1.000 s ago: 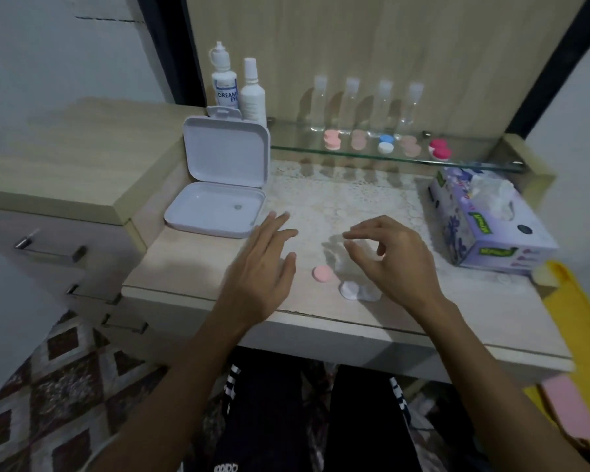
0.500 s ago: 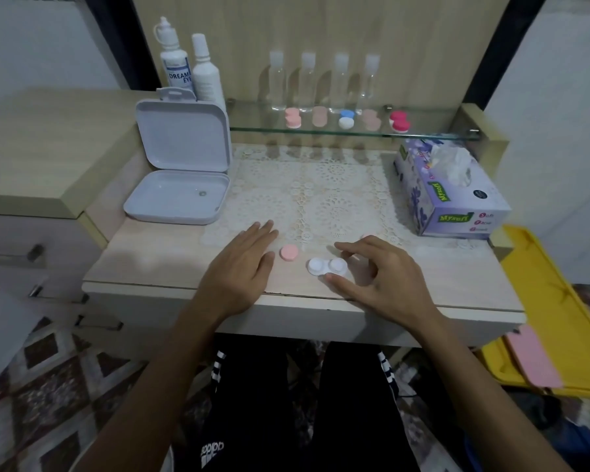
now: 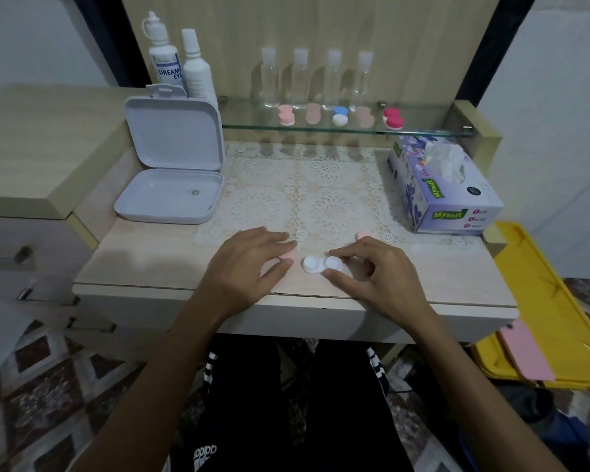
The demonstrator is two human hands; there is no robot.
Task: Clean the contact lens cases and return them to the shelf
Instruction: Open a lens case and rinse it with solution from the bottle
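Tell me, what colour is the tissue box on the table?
The tissue box is purple with a floral print and green labels, as the head view shows.

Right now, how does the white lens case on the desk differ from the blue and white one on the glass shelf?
The white lens case lies on the desk with its caps off, while the blue and white case on the glass shelf is capped. The white lens case is pinched by the right hand; the blue and white case is untouched. The white lens case lies crosswise, the blue and white case front to back. Both are two-cup cases.
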